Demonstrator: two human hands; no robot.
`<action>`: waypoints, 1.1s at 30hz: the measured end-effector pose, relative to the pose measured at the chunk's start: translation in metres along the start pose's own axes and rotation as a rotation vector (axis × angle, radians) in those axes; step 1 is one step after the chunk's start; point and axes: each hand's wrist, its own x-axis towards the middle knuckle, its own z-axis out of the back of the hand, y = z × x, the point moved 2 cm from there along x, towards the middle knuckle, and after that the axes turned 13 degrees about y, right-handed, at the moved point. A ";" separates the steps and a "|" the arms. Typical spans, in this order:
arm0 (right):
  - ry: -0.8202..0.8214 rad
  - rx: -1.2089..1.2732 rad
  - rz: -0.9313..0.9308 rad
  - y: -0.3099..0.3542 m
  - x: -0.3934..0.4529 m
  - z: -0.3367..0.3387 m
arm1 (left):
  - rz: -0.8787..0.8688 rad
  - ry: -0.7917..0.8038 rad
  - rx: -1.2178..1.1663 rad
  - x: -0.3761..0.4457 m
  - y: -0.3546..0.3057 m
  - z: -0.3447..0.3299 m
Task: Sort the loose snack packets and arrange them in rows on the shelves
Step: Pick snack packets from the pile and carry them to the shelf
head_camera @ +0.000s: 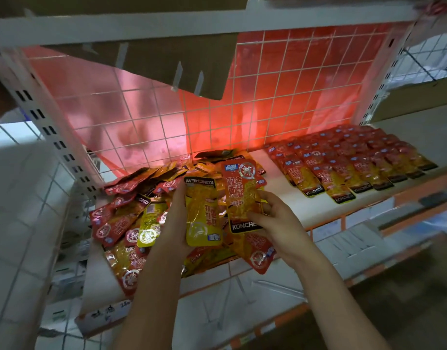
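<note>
snack packets (131, 223) lay mostly in a loose, mixed heap of red and yellow on the left of the white shelf (288, 205). to the right, the arranged rows (348, 168) of red packets already stood in overlapping lines, so i judged the job roughly half done, with the heap left to sort. the left hand (174, 223) gripped a yellow packet (202, 213), held upside down above the heap. the right hand (272, 218) pinched a red packet (242, 195) upright beside it, both forearms reaching up and forward.
</note>
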 end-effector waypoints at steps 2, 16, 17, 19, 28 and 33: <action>-0.007 0.000 0.004 0.001 0.000 0.006 | -0.003 -0.046 0.037 0.001 0.005 -0.004; 0.080 0.065 0.021 0.004 0.013 0.024 | -0.049 -0.062 -0.151 -0.009 0.014 -0.013; 0.089 0.060 0.026 0.004 0.013 0.024 | -0.049 -0.038 -0.136 -0.010 0.015 -0.013; 0.097 0.042 0.023 0.004 0.016 0.025 | -0.087 -0.032 -0.071 -0.011 0.016 -0.014; 0.124 0.027 -0.002 0.004 0.022 0.029 | -0.306 -0.232 0.162 -0.010 0.018 -0.009; 0.123 0.061 -0.007 0.005 0.021 0.035 | -0.394 -0.325 0.180 -0.010 0.014 -0.007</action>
